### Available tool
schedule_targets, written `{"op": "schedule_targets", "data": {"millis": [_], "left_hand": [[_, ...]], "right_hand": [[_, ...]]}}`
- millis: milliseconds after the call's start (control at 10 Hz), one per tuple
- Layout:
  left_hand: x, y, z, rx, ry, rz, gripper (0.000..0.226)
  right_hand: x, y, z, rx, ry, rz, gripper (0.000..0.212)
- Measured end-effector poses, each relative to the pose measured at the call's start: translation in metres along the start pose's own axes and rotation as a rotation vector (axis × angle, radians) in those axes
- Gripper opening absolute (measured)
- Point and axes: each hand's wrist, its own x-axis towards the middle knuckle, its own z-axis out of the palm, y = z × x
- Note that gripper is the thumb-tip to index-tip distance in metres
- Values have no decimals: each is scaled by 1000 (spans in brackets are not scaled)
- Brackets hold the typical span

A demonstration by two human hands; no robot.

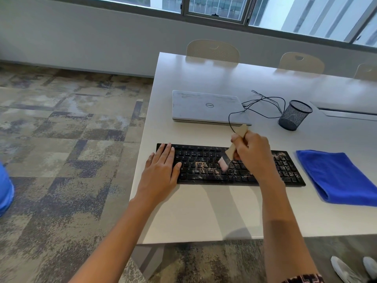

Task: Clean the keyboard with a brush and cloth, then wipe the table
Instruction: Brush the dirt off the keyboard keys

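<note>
A black keyboard [206, 166], speckled with pale dust and crumbs, lies on the white table [204, 213] near its left front corner. My left hand [161, 170] rests flat on the keyboard's left end, fingers together. My right hand [255, 154] grips a small wooden-handled brush [230, 152], whose light bristles touch the keys at the keyboard's middle. A folded blue cloth [338, 176] lies on the table just right of the keyboard, untouched.
A closed silver laptop [208, 108] sits behind the keyboard, with a thin black cable [263, 103] looping beside it. A black mesh pen cup [293, 115] stands to the right. Cream chairs [212, 51] line the far side. Carpet floor lies left of the table edge.
</note>
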Motion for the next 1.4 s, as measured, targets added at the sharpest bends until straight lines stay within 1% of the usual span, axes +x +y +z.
{"op": "schedule_targets", "data": {"millis": [100,200,400,500,600,700,800,900,1000,1200,1300,1400], "left_hand": [[0,0,0,-4,4,-2,73],[0,0,0,-5,6,0,74],[0,0,0,-11,9,1,74],[0,0,1,-15,5,-4,74],[0,0,1,-12,1,-4,72],[0,0,0,-17,0,-3,73],[0,0,0,-22,4,-2,75],[0,0,1,-26,10,0,74],[0,0,1,-22,10,-1,74],[0,-1,2,-24,13,-3,73],[0,0,2,-21,9,-2,74],[0,0,1,-20,6,-4,74]], "right_hand": [[4,-1,-2,29,95,-3,35],[4,-2,2,38,111,-16,34],[-3,1,10,33,23,4,34],[-1,0,2,12,17,20,37],[1,0,-1,16,62,20,38],[0,2,4,45,99,6,32],[-4,3,7,36,72,0,31],[-6,4,1,-17,28,3,35],[-4,7,-4,-26,21,9,37],[0,7,-4,35,110,1,34],[-5,3,1,34,70,-18,30],[-7,4,1,10,27,-4,32]]}}
